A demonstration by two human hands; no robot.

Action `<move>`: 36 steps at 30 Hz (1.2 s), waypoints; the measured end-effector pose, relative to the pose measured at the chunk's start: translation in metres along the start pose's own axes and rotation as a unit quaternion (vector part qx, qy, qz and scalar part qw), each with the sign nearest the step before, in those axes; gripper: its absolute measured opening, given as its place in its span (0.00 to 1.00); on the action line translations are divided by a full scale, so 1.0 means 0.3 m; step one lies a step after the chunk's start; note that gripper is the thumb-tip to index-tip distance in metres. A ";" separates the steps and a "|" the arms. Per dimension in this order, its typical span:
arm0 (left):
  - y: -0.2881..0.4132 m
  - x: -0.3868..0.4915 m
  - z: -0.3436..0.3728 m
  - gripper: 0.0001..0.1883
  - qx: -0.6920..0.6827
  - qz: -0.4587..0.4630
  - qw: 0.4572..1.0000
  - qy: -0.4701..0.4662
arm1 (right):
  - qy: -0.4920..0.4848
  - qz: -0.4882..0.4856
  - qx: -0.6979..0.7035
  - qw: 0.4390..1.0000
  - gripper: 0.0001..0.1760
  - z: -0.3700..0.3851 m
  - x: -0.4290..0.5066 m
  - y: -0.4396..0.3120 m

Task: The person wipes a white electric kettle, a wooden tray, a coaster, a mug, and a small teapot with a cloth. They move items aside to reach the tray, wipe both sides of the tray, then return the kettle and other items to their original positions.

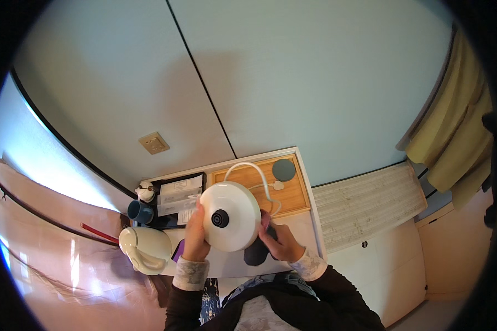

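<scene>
A round white electric kettle base (234,198) with a black central connector (220,218) is held up before me. My left hand (196,238) grips its left rim. On the opposite side, my right hand (285,244) holds a dark cloth (256,251) with a purplish part against the rim. A white power cord (256,169) loops from behind the base and ends in a plug (278,185) over the wooden tray. To the left of my left hand stands a cream electric kettle (147,244), its handle turned towards me.
The white tabletop (232,267) carries a wooden tray (302,202) with a grey-green disc (283,170). Beside it are a black tray (165,223) of packets, a blue mug (140,212) and a small white pot (145,192). A wall socket (154,143) sits above.
</scene>
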State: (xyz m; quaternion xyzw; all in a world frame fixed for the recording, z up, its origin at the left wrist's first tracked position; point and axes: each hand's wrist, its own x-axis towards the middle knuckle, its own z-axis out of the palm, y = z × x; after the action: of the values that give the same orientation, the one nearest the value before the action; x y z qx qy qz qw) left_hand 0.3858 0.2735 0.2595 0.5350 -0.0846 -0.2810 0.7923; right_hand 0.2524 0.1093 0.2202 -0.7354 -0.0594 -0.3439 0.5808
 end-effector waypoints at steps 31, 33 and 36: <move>-0.194 -0.207 -0.358 0.15 0.398 0.041 0.912 0.089 | 0.272 0.336 0.488 0.759 0.13 -0.227 0.230 0.084; -0.200 -0.207 -0.426 0.16 0.454 0.029 0.881 0.131 | 0.263 0.333 0.478 0.769 0.13 -0.260 0.245 0.075; -0.202 -0.212 -0.474 0.16 0.393 0.091 0.904 0.140 | 0.266 0.311 0.459 0.789 0.11 -0.305 0.265 0.049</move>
State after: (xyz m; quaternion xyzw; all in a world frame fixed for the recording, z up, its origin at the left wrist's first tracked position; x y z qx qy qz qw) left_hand 0.3735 0.4051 0.1570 0.8269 -0.1245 -0.0739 0.5434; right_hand 0.2797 -0.0020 0.2619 -0.2405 0.1788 -0.2589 0.9183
